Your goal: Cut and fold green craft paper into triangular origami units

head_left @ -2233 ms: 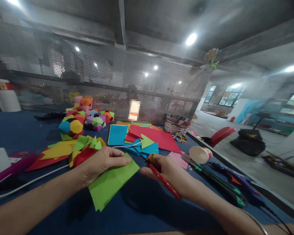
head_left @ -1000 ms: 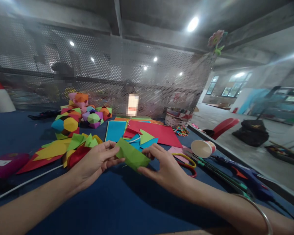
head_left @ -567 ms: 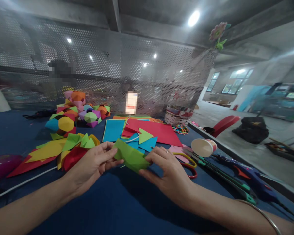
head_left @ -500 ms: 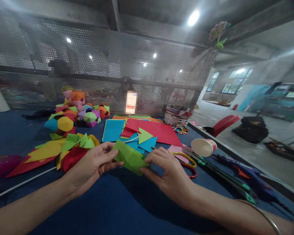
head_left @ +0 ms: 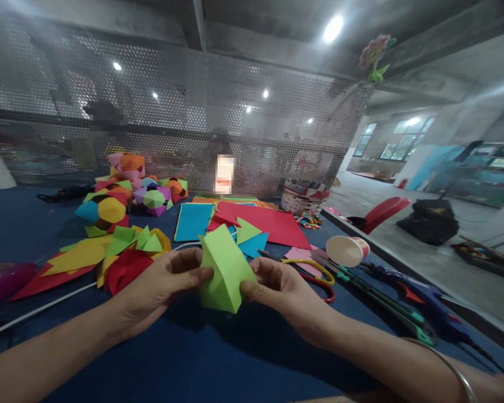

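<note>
A light green piece of folded paper (head_left: 224, 271) is held up above the dark blue table, its creased faces turned toward me. My left hand (head_left: 180, 280) pinches its left edge between thumb and fingers. At its right edge my right hand (head_left: 273, 285) is closed the same way, thumb in front. Just behind the paper lie a green paper triangle (head_left: 247, 230), blue paper pieces (head_left: 255, 245) and a red sheet (head_left: 277, 224). Scissors with yellow and red handles (head_left: 317, 268) rest beyond my right hand.
Yellow, red and green folded papers (head_left: 82, 257) lie left, with colourful paper balls (head_left: 111, 211) behind. On the right are a tipped paper cup (head_left: 346, 251), a green cutter-like tool (head_left: 382, 299) and a blue glue gun (head_left: 428, 305). A woven basket (head_left: 304, 197) stands near the mesh partition (head_left: 235, 123).
The green paper has been turned and opened up between my hands, from a low, flat fold to a taller, creased shape. Both hands still grip its sides.
</note>
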{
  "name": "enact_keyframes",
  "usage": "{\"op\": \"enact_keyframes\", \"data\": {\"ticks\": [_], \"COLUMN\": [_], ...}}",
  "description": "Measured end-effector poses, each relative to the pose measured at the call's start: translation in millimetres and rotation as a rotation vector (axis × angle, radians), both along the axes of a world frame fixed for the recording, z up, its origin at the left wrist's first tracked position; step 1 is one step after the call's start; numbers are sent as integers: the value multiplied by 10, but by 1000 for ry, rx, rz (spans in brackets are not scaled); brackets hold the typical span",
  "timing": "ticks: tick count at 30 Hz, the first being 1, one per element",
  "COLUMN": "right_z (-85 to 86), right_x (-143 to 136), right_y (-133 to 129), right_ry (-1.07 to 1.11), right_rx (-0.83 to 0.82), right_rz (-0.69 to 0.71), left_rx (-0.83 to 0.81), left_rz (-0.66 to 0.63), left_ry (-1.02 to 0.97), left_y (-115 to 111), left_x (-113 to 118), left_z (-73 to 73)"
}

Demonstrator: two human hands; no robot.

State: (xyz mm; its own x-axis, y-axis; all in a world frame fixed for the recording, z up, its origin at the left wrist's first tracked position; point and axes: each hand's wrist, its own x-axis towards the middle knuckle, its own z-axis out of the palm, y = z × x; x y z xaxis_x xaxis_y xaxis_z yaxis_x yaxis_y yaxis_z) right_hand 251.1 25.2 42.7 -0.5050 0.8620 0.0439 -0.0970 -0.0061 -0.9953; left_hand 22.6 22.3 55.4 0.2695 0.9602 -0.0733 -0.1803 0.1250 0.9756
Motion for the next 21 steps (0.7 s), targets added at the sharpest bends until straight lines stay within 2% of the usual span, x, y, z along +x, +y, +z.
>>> {"op": "enact_keyframes", "data": {"ticks": [3, 5, 7, 11, 13, 15, 17, 19, 21], "right_z": [4, 8, 9, -16, -34, -39, -30, -18, -17], "right_x": [11, 34, 70, 144, 167, 185, 207, 232, 258], "right_y": [13, 25, 37, 59, 62, 53, 31, 6, -15], "right_ry": [75, 104, 18, -399, -579, -670, -709, -728, -743], "right_rx": [77, 197, 418, 940, 1118, 1271, 1429, 1577, 1659], "right_rz": [47, 32, -2, -23, -133, -302, -361, -250, -83], "left_rx": [-80, -127, -143, -157, -173, -194, -212, -213, -133], "left_rz": [0, 11, 15, -22, -35, -56, -93, -146, -164], "left_ry": [70, 134, 171, 201, 211, 229, 248, 275, 387], "left_y": [24, 31, 29, 12, -4, -27, -54, -74, -83], "left_x": [-1, 0, 0, -2, 5, 20, 37, 41, 22], "left_z": [10, 12, 9, 2, 2, 1, -5, -20, -42]}}
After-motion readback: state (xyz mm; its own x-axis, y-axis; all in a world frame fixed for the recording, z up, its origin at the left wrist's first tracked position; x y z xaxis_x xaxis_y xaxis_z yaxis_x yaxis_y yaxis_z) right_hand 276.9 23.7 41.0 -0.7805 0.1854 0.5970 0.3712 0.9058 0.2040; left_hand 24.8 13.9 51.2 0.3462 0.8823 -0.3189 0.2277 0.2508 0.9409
